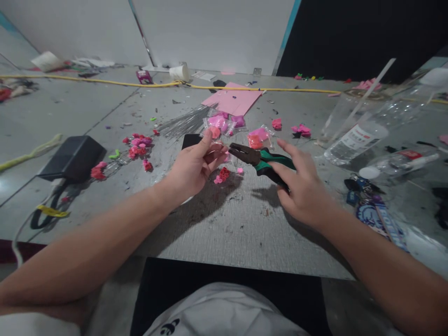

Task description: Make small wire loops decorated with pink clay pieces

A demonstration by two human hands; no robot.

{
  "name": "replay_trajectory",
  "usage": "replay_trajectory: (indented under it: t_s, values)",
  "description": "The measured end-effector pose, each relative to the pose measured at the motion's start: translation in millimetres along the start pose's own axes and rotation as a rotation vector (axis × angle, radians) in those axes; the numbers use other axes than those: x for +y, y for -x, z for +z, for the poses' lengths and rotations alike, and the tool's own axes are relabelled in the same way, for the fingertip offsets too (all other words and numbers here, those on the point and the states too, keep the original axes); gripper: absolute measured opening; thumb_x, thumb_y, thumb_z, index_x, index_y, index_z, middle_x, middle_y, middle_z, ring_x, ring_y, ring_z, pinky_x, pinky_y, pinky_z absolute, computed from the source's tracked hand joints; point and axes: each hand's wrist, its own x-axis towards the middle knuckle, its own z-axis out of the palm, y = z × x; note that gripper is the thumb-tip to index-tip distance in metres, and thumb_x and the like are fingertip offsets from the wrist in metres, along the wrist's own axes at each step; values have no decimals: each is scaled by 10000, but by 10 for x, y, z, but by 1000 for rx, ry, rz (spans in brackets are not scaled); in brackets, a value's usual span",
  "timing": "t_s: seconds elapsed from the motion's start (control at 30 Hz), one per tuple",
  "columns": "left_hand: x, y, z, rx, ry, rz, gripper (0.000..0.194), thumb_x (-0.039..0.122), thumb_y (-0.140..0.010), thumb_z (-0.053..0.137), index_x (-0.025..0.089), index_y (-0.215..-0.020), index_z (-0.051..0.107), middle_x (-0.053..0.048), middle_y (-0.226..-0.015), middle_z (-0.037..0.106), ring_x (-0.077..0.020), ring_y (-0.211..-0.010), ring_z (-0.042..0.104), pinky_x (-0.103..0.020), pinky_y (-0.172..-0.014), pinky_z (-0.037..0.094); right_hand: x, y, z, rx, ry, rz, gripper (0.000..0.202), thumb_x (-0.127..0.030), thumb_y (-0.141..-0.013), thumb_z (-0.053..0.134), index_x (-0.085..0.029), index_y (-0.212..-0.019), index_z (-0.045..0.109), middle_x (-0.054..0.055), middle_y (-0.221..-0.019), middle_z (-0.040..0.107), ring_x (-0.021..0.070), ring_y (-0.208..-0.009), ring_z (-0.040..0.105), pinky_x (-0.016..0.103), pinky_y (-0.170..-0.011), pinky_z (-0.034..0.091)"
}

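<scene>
Green-and-black pliers are held in my right hand, their dark jaws pointing left and slightly apart. My left hand is closed with thumb and fingers pinched just left of the jaw tips; whatever it holds is too small to make out. Beneath the hands lie small red and pink clay pieces. Behind them are clear bags of pink and purple clay, another bag with pink and orange clay and a bundle of thin wires.
A black power adapter and pink flower pieces sit at the left. Plastic bottles, a cup with a straw and keychains stand or lie right. A pink sheet and yellow cable are farther back.
</scene>
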Motion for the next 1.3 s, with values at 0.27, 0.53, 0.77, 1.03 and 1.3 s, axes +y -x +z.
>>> replay_trajectory:
  t_s: [0.27, 0.53, 0.77, 1.03, 1.3]
  values:
    - [-11, 41, 22, 31, 5, -12, 398, 513, -881, 862, 153, -766, 737, -74, -877, 761, -154, -896, 750, -262, -926, 675, -13, 4, 29, -72, -14, -8, 644, -1, -831, 565, -253, -1423, 596, 146, -1795, 286, 495, -1604, 349, 791, -1245, 330]
    - [-8, 39, 28, -6, 10, 18, 364, 491, -938, 814, 183, -789, 690, -22, -817, 738, -110, -813, 749, -232, -885, 657, 34, -9, 46, -17, 0, -14, 657, 5, -800, 565, -228, -1411, 622, 191, -1655, 494, 467, -1480, 513, 713, -1167, 456]
    - [-20, 42, 6, -44, 76, 0, 368, 443, -927, 837, 175, -764, 643, -5, -798, 726, -99, -795, 754, -232, -900, 652, 50, -14, 58, 29, 65, -40, 596, 25, -783, 554, -133, -1347, 660, 259, -1599, 534, 478, -1411, 563, 692, -1114, 499]
    - [-45, 52, -12, -104, 52, -22, 398, 470, -865, 887, 159, -734, 675, -37, -814, 727, -153, -895, 770, -287, -996, 645, 97, -28, 80, 35, 45, -46, 560, 1, -821, 558, -147, -1349, 673, 241, -1474, 604, 447, -1349, 595, 678, -1116, 507]
    - [-61, 46, -8, -113, 91, -4, 405, 465, -817, 928, 152, -738, 684, -8, -762, 677, -121, -830, 743, -259, -930, 668, 119, -25, 88, 47, -3, -7, 576, -23, -820, 572, -193, -1358, 689, 209, -1473, 598, 448, -1348, 578, 703, -1125, 484]
